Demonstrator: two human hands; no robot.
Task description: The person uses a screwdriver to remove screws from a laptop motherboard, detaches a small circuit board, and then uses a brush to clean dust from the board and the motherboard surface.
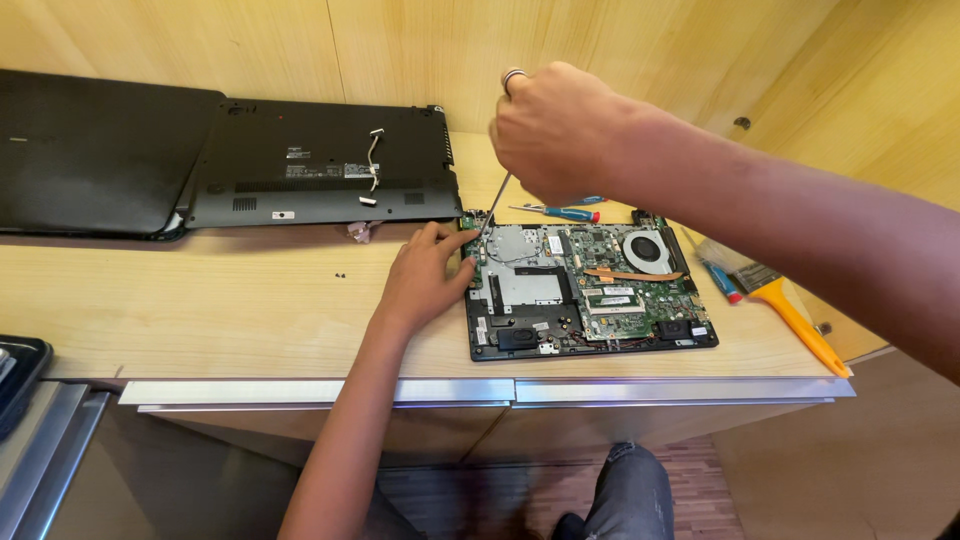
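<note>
A: What occupies the centre of the view?

B: An opened laptop base (590, 290) lying flat on the wooden tabletop (220, 310), near its front edge. The green circuit board, a round cooling fan (648, 250) at the upper right and a copper heat pipe are exposed.

A: How do the hands stand?

B: The left hand (425, 275) rests on the tabletop with its fingertips touching the upper left corner of the laptop base, fingers loosely curled and holding nothing. The right hand (555, 130) is raised above that same corner, closed in a fist around the handle of a screwdriver (497, 203). The thin shaft slants down to the corner; the tip appears to meet the board beside the left fingertips, though the contact point is too small to confirm.

A: What lies around them?

B: A second screwdriver (560, 212) with a blue and red handle lies just behind the laptop base. A paintbrush (790, 305) with an orange handle lies at the right, close to the tabletop's edge. A detached black bottom cover (320, 165) lies at the back left, partly overlapping another black laptop (90, 150). A few tiny screws (340, 274) sit on bare wood, well apart from the left hand.
</note>
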